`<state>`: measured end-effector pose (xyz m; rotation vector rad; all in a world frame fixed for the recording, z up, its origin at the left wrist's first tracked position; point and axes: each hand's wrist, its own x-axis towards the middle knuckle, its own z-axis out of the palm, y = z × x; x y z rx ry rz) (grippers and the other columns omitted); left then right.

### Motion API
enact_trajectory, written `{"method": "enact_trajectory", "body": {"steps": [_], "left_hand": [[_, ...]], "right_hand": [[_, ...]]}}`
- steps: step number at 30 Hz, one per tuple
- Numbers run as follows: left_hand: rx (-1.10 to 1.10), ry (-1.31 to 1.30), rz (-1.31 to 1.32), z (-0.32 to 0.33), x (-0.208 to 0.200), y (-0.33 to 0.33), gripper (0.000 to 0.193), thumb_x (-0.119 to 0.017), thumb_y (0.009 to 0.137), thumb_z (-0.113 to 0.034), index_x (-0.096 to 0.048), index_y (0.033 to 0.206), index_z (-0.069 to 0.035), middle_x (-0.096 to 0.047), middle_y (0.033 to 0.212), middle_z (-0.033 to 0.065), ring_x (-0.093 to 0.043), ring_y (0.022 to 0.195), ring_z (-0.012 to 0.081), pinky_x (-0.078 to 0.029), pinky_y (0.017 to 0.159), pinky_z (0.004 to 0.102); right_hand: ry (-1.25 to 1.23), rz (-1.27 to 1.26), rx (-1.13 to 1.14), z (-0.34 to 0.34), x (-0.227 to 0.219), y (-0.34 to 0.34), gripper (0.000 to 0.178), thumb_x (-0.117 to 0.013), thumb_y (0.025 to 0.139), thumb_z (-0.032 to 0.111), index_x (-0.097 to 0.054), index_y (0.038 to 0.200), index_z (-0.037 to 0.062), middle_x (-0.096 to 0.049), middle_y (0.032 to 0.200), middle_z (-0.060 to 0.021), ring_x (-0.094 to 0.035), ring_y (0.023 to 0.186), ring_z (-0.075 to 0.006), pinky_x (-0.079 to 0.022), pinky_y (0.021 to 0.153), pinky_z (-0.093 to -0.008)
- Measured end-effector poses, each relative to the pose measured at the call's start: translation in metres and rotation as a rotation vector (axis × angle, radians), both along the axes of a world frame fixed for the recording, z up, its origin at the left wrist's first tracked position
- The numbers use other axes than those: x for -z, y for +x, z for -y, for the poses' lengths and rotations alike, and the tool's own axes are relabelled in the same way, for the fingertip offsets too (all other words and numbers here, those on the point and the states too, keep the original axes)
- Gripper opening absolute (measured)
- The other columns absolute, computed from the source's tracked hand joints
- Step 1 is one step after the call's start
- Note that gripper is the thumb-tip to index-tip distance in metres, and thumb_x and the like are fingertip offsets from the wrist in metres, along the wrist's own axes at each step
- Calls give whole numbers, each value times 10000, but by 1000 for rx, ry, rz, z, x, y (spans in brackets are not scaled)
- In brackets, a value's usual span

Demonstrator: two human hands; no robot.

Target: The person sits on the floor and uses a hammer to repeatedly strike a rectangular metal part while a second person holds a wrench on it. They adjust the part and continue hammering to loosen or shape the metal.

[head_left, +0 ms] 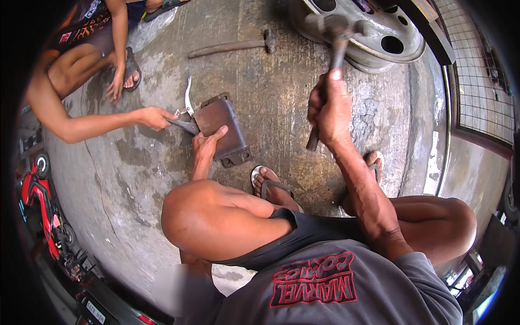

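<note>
My right hand (333, 111) is closed round the handle of a hammer (338, 46), raised with its head above a wheel rim. My left hand (207, 147) grips the near left edge of a brown, bent metal sheet (214, 122), its thumb on top. The sheet lies over a dark metal block (236, 158) with drilled lugs at its ends, low on the floor. A co-worker's hand (156, 117) holds a plier-like tool (184, 123) against the sheet's left edge, one curved handle (188, 97) sticking up. The tool's jaws are partly hidden.
A second hammer (233, 47) lies on the stained concrete floor (135, 162) beyond the sheet. The steel wheel rim (392, 46) stands at the far right, beside a wire-mesh panel (482, 81). A co-worker crouches at the far left. A red motorcycle (40, 200) stands at left.
</note>
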<state>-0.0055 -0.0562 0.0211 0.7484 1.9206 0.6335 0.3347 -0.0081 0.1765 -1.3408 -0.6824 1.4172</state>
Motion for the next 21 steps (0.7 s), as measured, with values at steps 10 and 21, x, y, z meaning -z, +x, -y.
{"method": "enact_trajectory", "body": {"steps": [10,21], "left_hand": [[-76,4,29,-3,-16,14,587,-950,731,-272,-701,1100,110,-739,1050,157,-694,938,228,-540,857,360],[-391,-110,45,-16,-43,115,500,-950,752,-265,-735,1015,103,-737,1020,138,-653,879,210,-529,805,377]], "right_hand": [[-90,-92,-63,22,59,-17,493,-488,1039,626,-438,876,164,-412,595,35,-347,427,-79,-286,373,-269],[-311,5,-339,-10,62,7,462,-500,1061,558,-441,844,154,-411,600,34,-347,439,-88,-288,389,-297]]}}
